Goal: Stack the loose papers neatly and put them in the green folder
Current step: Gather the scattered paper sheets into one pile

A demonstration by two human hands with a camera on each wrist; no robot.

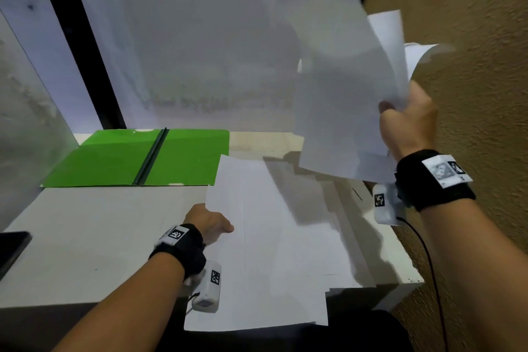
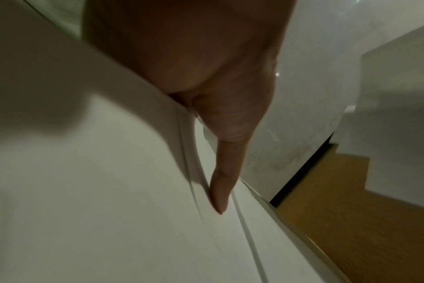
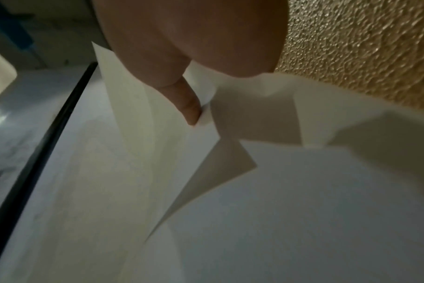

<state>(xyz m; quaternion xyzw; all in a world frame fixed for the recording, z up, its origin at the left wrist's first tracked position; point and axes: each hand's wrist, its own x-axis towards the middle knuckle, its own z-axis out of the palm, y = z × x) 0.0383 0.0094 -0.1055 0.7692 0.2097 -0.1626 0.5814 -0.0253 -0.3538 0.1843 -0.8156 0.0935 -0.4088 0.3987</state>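
Note:
An open green folder (image 1: 137, 157) lies flat at the back left of the white table (image 1: 85, 237). A loose pile of white papers (image 1: 280, 251) is spread over the table's centre and right, overhanging the front edge. My left hand (image 1: 223, 226) grips the pile's left edge; its thumb (image 2: 220, 191) lies on top, and its fingers are hidden under the sheets. My right hand (image 1: 391, 108) is raised at the right and grips several bent sheets (image 1: 343, 94) in the air. In the right wrist view the thumb (image 3: 189, 107) presses on these raised sheets (image 3: 157, 172).
A tan textured wall (image 1: 471, 37) stands close on the right, by my raised hand. A white wall with a black vertical strip (image 1: 85, 46) is behind the table. A dark flat object (image 1: 11, 248) sits at the table's left edge.

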